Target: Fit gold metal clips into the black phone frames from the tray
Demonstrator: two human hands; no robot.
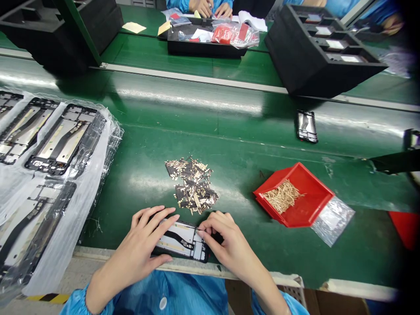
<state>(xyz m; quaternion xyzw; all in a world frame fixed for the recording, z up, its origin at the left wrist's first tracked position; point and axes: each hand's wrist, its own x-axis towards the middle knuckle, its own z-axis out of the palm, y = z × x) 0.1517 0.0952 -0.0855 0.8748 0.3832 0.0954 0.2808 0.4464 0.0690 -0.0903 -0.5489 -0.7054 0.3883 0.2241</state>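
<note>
A phone frame (179, 238) with a black ribbon cable lies flat at the near edge of the green bench. My left hand (146, 240) grips its left end, fingers over the far edge and thumb along the near one. At the frame's right end, the fingertips of my right hand (223, 238) are pinched together close to its far corner. A thin dark piece seems to be between them, too small to make out. Just beyond the frame sits a loose pile of small dark and gold strips (193, 186).
Trays of phone frames (64, 140) stand at left. A red bin (311, 197) of thin tan pieces lies right, by a clear plastic bag (333, 221). Another phone frame (307, 126) rests farther back. Black boxes (315, 57) stand across the bench, where a co-worker's hands (213, 8) show.
</note>
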